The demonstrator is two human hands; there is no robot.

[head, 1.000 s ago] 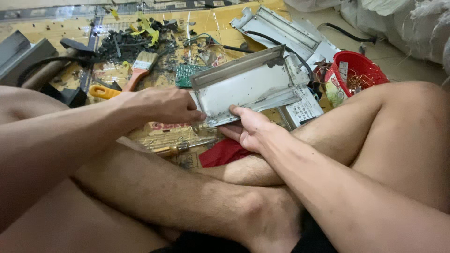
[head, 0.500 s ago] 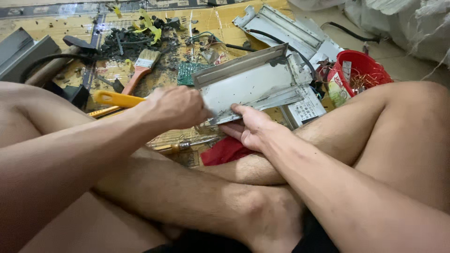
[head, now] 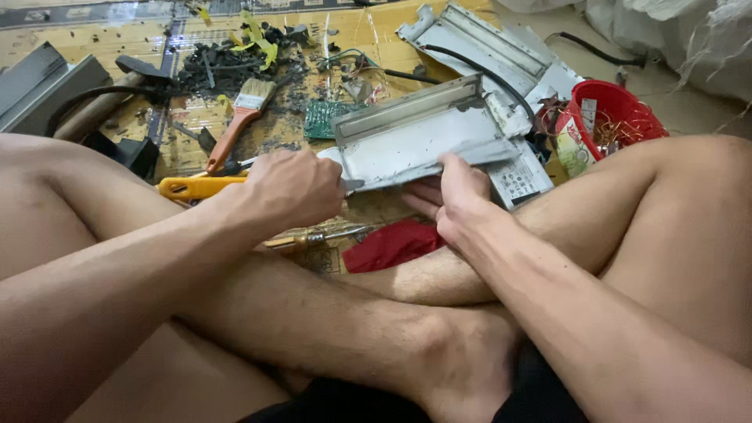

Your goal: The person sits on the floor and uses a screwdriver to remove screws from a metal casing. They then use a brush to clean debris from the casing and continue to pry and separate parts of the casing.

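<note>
Both hands clamp the flat grey sheet-metal panel with a raised rear lip (head: 427, 137), which hangs tilted just above the floor in front of the crossed legs. On the left hand (head: 294, 188) the grip is curled shut around the panel's near left corner; what sits inside the fist cannot be made out. On the right hand (head: 454, 200) the grip pinches the panel's near edge, thumb pressed on top and fingers (head: 423, 200) spread beneath.

Just behind the left hand lies a yellow-handled tool (head: 192, 186). A screwdriver with an amber handle (head: 313, 237) lies on the floor below the fist, beside a crumpled red cloth (head: 392, 244) under the right wrist. Further back are an orange-handled paintbrush (head: 235, 125), a green circuit board (head: 321, 117) and a heap of black plastic scraps (head: 215, 70). A red plastic basket holding copper wire (head: 615, 117) stands by the right knee, with a second grey metal casing (head: 493, 47) behind the panel.
</note>
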